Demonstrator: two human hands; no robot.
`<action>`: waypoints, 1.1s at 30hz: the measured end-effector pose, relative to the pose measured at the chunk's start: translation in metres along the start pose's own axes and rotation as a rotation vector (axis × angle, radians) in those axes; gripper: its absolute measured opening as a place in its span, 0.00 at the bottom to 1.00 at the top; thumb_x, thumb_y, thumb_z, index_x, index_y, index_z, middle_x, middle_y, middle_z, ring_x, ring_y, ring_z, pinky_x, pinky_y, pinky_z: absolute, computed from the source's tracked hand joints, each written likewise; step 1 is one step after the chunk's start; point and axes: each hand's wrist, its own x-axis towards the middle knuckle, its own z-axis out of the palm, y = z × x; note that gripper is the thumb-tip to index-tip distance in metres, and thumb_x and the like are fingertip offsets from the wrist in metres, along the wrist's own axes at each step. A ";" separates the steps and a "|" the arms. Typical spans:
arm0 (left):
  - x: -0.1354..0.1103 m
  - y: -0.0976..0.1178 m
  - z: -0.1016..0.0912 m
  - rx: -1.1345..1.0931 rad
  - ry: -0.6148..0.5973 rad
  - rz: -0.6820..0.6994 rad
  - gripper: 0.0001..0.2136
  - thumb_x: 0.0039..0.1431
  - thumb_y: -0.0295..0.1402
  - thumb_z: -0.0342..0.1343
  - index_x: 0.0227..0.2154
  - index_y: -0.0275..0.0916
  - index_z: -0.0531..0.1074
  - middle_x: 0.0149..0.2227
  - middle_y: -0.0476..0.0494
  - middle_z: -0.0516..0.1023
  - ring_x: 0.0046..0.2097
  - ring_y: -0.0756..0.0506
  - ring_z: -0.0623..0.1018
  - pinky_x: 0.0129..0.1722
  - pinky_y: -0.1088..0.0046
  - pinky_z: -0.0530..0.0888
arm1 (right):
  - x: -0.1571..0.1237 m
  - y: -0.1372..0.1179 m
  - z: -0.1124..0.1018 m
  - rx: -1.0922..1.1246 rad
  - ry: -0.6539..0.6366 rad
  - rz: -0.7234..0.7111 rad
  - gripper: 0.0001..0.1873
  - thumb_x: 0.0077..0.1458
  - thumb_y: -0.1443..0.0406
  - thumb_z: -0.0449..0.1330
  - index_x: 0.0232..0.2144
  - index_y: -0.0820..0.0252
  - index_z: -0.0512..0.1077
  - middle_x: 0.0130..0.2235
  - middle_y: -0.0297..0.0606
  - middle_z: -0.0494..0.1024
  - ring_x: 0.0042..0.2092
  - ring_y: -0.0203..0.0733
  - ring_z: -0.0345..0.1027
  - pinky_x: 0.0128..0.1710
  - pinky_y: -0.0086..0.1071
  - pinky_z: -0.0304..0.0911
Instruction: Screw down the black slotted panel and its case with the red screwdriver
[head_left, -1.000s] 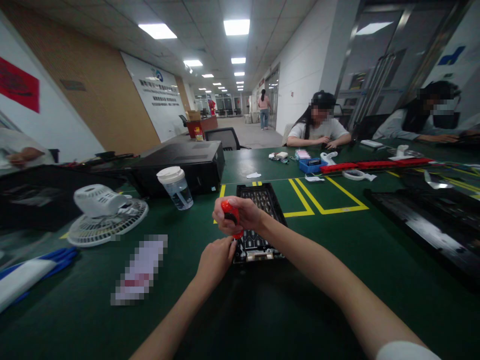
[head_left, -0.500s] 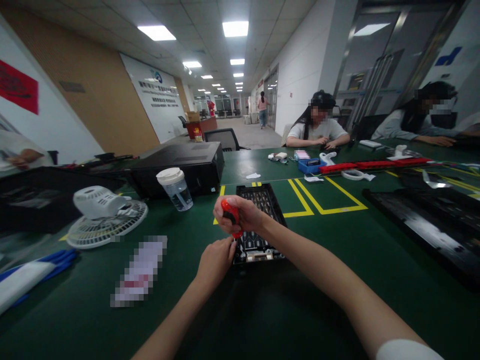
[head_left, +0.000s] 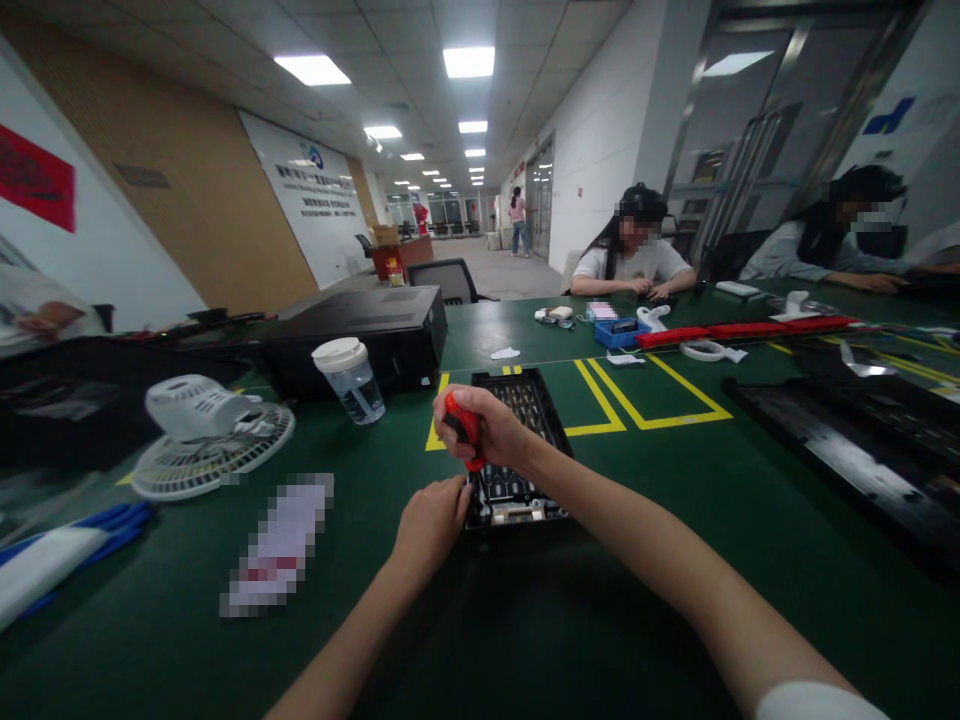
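A red-and-black screwdriver (head_left: 461, 425) stands nearly upright, its handle wrapped by the fingers of my right hand (head_left: 496, 425). Its lower end meets the near left edge of a black rectangular casing (head_left: 556, 422), where my fingers partly hide the tip. Rows of metal parts fill the casing, which lies flat on the green table. My left hand (head_left: 429, 515) is closed at the casing's near left corner, fingertips pressed against its edge close to the screwdriver's shaft. Whether those fingertips also hold something small cannot be seen.
Left of the casing stand a lidded cup (head_left: 351, 380), a black box (head_left: 360, 330) and a white fan (head_left: 214, 430). A blue tray (head_left: 621, 332) and tape roll (head_left: 705, 350) lie beyond. Black panels (head_left: 840, 450) are at right. Two people sit across the table.
My right hand and the screwdriver handle have shifted and turned slightly to the right. My left hand and the casing stay in place. A distant walking person has turned toward the door.
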 end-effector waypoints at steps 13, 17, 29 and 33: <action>-0.001 0.004 -0.004 -0.018 -0.011 -0.012 0.15 0.63 0.36 0.38 0.42 0.40 0.69 0.39 0.43 0.77 0.41 0.46 0.76 0.39 0.73 0.66 | -0.006 -0.002 0.009 -0.161 0.224 -0.111 0.12 0.56 0.59 0.49 0.30 0.63 0.65 0.22 0.28 0.65 0.15 0.25 0.55 0.13 0.20 0.47; -0.001 0.004 -0.004 -0.022 -0.010 -0.007 0.15 0.63 0.36 0.38 0.42 0.40 0.69 0.40 0.43 0.77 0.42 0.47 0.75 0.40 0.73 0.67 | -0.008 -0.002 0.015 -0.193 0.264 -0.131 0.11 0.56 0.60 0.49 0.31 0.63 0.65 0.22 0.28 0.65 0.15 0.25 0.54 0.13 0.20 0.47; -0.002 0.002 -0.002 -0.042 0.005 0.005 0.15 0.63 0.36 0.38 0.41 0.40 0.69 0.40 0.43 0.77 0.42 0.46 0.75 0.41 0.73 0.67 | -0.011 0.005 0.027 -0.296 0.439 -0.228 0.09 0.56 0.61 0.52 0.30 0.62 0.66 0.22 0.28 0.65 0.16 0.24 0.54 0.13 0.20 0.47; -0.001 0.002 -0.003 -0.046 -0.004 0.002 0.15 0.63 0.36 0.38 0.41 0.40 0.70 0.40 0.43 0.77 0.43 0.46 0.75 0.42 0.73 0.66 | -0.011 0.005 0.031 -0.340 0.497 -0.261 0.09 0.55 0.61 0.53 0.29 0.62 0.66 0.21 0.28 0.65 0.16 0.24 0.54 0.14 0.20 0.48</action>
